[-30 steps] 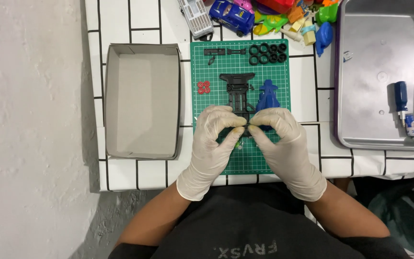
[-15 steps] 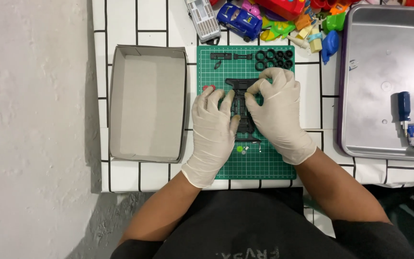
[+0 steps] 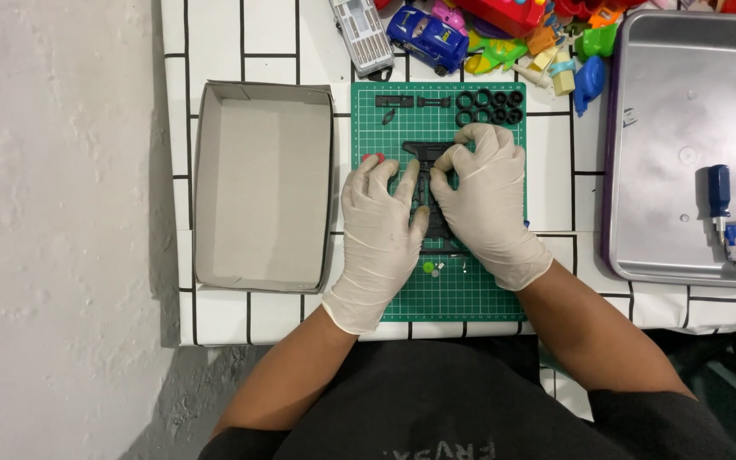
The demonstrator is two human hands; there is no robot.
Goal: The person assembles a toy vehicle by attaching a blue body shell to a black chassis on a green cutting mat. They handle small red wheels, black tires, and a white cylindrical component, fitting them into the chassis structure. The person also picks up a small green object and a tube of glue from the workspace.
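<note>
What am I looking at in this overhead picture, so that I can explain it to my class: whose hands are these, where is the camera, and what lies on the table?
There is no machine here. The single view comes from a camera on a person's head, looking down at that person's own two hands in pale rubber gloves. The left hand and the right hand both press on a flat black plastic toy chassis lying on a green gridded cutting mat. At the mat's top edge sit small black rubber tyres. Left of the mat stands an open grey cardboard box. On the right is a metal tray holding a blue-handled screwdriver. Colourful plastic toys are heaped at the top of the white tiled table.
</note>
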